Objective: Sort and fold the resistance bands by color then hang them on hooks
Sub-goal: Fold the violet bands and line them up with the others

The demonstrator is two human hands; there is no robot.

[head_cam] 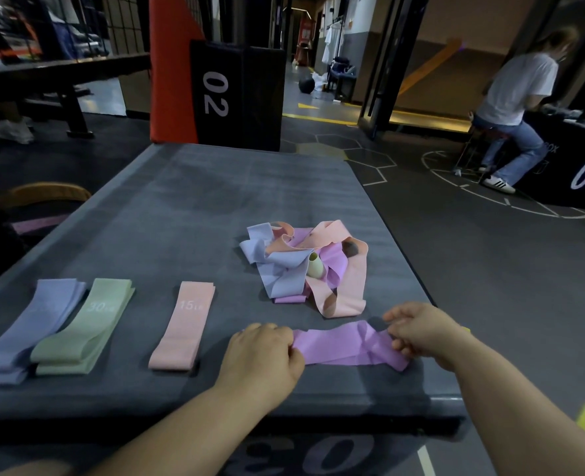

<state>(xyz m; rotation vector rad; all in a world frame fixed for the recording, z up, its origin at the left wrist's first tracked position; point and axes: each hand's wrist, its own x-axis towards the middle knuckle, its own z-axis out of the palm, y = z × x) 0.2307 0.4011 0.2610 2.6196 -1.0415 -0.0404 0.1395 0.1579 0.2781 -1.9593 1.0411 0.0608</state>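
Note:
A purple band (344, 345) lies stretched flat near the front edge of the grey padded box (188, 214). My left hand (263, 352) grips its left end and my right hand (418, 329) pinches its right end. Behind it sits a tangled pile of bands (304, 266) in lilac-blue, pink, purple and a little pale green. To the left lie three folded stacks: lilac-blue bands (33, 324), green bands (85, 324) marked 30, and a pink band (183, 326) marked 15.
A black and orange box marked 02 (215, 94) stands behind the padded box. A person in a white shirt (514, 97) sits on a stool at the far right by a box marked 04. A wooden chair back (40, 194) shows at the left.

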